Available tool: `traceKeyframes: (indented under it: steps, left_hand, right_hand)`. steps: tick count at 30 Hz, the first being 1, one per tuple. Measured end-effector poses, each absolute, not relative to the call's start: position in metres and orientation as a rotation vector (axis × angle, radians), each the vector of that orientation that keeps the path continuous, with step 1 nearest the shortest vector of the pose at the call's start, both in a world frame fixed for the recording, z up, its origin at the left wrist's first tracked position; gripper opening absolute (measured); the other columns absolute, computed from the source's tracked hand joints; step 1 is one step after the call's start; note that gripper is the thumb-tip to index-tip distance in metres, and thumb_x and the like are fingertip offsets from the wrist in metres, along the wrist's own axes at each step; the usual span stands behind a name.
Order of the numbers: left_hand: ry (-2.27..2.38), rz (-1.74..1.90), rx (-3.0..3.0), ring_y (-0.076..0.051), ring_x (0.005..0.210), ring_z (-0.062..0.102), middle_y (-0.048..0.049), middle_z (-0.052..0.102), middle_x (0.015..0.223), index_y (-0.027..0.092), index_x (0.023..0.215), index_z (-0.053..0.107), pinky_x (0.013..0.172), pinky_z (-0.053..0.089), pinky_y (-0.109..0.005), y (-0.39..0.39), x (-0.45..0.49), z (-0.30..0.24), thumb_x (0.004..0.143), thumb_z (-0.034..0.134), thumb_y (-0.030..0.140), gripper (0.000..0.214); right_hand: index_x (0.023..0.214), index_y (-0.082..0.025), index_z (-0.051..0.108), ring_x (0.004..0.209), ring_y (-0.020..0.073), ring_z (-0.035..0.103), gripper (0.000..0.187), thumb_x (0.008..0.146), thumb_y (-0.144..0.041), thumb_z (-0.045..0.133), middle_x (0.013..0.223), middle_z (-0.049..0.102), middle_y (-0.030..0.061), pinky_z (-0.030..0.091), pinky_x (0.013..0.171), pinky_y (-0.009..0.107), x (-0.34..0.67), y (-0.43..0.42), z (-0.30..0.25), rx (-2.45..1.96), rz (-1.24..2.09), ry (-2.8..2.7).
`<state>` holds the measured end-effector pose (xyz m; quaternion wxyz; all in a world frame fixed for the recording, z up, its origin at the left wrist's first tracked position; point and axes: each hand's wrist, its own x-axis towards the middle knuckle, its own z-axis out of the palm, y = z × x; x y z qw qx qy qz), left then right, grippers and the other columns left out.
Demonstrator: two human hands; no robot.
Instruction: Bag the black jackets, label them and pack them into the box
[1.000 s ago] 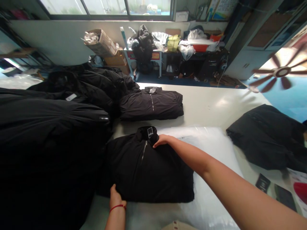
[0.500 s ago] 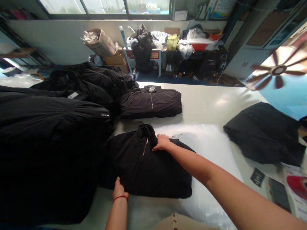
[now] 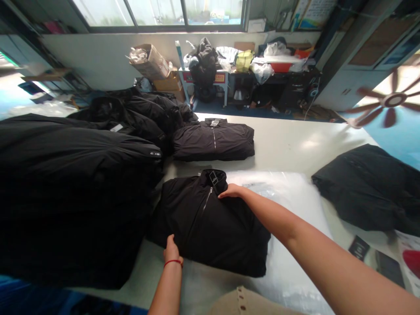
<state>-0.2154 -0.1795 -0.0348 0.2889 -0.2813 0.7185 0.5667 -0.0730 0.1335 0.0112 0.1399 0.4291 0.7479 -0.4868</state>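
Observation:
A folded black zip jacket (image 3: pixel 210 223) lies on a clear plastic bag (image 3: pixel 288 205), with its collar and a small label at the far side. My left hand (image 3: pixel 172 250), a red string around its wrist, grips the jacket's near edge. My right hand (image 3: pixel 231 190) rests flat on the jacket's upper right, just beside the zip and collar. Its fingers lie together and hold no fold that I can make out.
A large heap of black padded jackets (image 3: pixel 75 175) fills the left of the white table (image 3: pixel 288 148). Another folded black jacket (image 3: pixel 213 142) lies beyond, and a loose black jacket (image 3: pixel 367 188) lies to the right. Dark cards (image 3: pixel 359 247) sit at lower right.
The jacket has turned clockwise on the plastic, its left side swinging away from me and its zip leaning more. Both hands stay on it, and the view has shifted slightly.

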Motion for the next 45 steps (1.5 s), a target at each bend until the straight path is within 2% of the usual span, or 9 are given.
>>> traceKeyframes:
  steps: [7, 14, 22, 25, 28, 33, 36, 40, 45]
  left_hand:
    - [2.347, 1.176, -0.698, -0.028, 0.066, 0.066, -0.0088, 0.066, 0.078, 0.014, 0.095, 0.061, 0.046, 0.050, -0.034, -0.182, -0.214, -0.020, 0.062, 0.074, 0.046, 0.048]
    - [2.277, 1.504, -0.085, -0.022, 0.084, 0.066, -0.0073, 0.069, 0.088, 0.014, 0.092, 0.063, 0.076, 0.055, -0.034, -0.089, -0.234, 0.012, 0.067, 0.070, 0.033, 0.033]
    - [1.840, 1.341, 1.046, -0.025, 0.101, 0.063, -0.0103, 0.071, 0.099, 0.011, 0.097, 0.070, 0.099, 0.045, -0.039, 0.087, -0.163, 0.092, 0.074, 0.066, 0.030, 0.030]
    - [1.541, 1.323, 1.237, -0.024, 0.114, 0.059, -0.0117, 0.069, 0.114, 0.013, 0.113, 0.067, 0.106, 0.040, -0.040, 0.104, -0.113, 0.104, 0.075, 0.067, 0.028, 0.040]
    - [1.523, 1.255, 1.382, -0.023, 0.117, 0.058, -0.0109, 0.067, 0.120, 0.015, 0.118, 0.065, 0.108, 0.039, -0.041, 0.087, -0.085, 0.096, 0.077, 0.064, 0.025, 0.042]
    - [1.725, 0.961, 1.594, -0.021, 0.104, 0.064, -0.0081, 0.070, 0.110, 0.017, 0.112, 0.067, 0.100, 0.047, -0.040, 0.007, -0.092, 0.054, 0.080, 0.056, 0.021, 0.035]
    - [1.790, 0.799, 1.766, -0.022, 0.098, 0.064, -0.0083, 0.071, 0.103, 0.017, 0.107, 0.068, 0.097, 0.048, -0.042, -0.051, -0.093, 0.030, 0.081, 0.055, 0.023, 0.030]
    - [1.625, 0.569, 2.054, -0.024, 0.112, 0.058, -0.0084, 0.067, 0.116, 0.022, 0.114, 0.066, 0.105, 0.041, -0.043, -0.109, -0.069, 0.013, 0.081, 0.060, 0.034, 0.036]
    - [1.613, 0.232, 2.154, -0.032, 0.141, 0.030, -0.0121, 0.039, 0.151, 0.024, 0.145, 0.041, 0.119, 0.011, -0.052, -0.135, -0.038, -0.005, 0.063, 0.075, 0.047, 0.091]
  right_hand:
    - [0.092, -0.017, 0.075, 0.091, 0.0237, 0.067, 0.030, 0.065, -0.028, 0.078, 0.095, 0.074, 0.0040, 0.052, 0.080, 0.029, -0.051, 0.121, 0.032, 1.325, -1.483, 2.184]
    - [0.102, -0.016, 0.072, 0.101, 0.0264, 0.067, 0.037, 0.069, -0.032, 0.073, 0.106, 0.074, 0.0066, 0.054, 0.088, 0.034, 0.054, 0.083, 0.062, 1.936, -1.893, 2.069]
    - [0.127, -0.014, 0.061, 0.121, 0.0267, 0.058, 0.064, 0.080, -0.057, 0.056, 0.128, 0.063, 0.0114, 0.048, 0.104, 0.036, 0.129, -0.058, 0.049, 2.947, -2.036, 1.466]
    - [0.136, -0.020, 0.053, 0.133, 0.0230, 0.046, 0.068, 0.080, -0.060, 0.055, 0.141, 0.053, 0.0068, 0.038, 0.112, 0.036, 0.125, -0.114, 0.039, 2.800, -2.265, 1.453]
    - [0.124, -0.026, 0.063, 0.129, 0.0247, 0.050, 0.057, 0.076, -0.057, 0.064, 0.134, 0.059, 0.0063, 0.042, 0.107, 0.039, 0.123, -0.143, 0.036, 2.229, -2.425, 1.427]
    - [0.085, -0.014, 0.070, 0.083, 0.0216, 0.071, 0.036, 0.076, -0.049, 0.067, 0.091, 0.073, 0.0117, 0.053, 0.071, 0.030, 0.136, -0.132, 0.039, 1.495, -2.236, 1.222]
    - [0.084, -0.014, 0.066, 0.069, 0.0143, 0.067, 0.024, 0.083, -0.037, 0.060, 0.083, 0.072, 0.0069, 0.048, 0.062, 0.024, 0.150, -0.111, 0.042, 1.702, -2.117, 1.477]
    - [0.085, -0.019, 0.064, 0.088, 0.0189, 0.062, 0.018, 0.074, -0.032, 0.068, 0.092, 0.068, 0.0054, 0.046, 0.075, 0.029, 0.169, -0.099, 0.037, 1.926, -1.259, 2.129]
    - [0.109, -0.019, 0.060, 0.111, 0.0318, 0.049, 0.060, 0.060, -0.048, 0.078, 0.117, 0.058, 0.0131, 0.042, 0.083, 0.041, 0.176, -0.118, 0.013, 1.811, -0.629, 2.288]
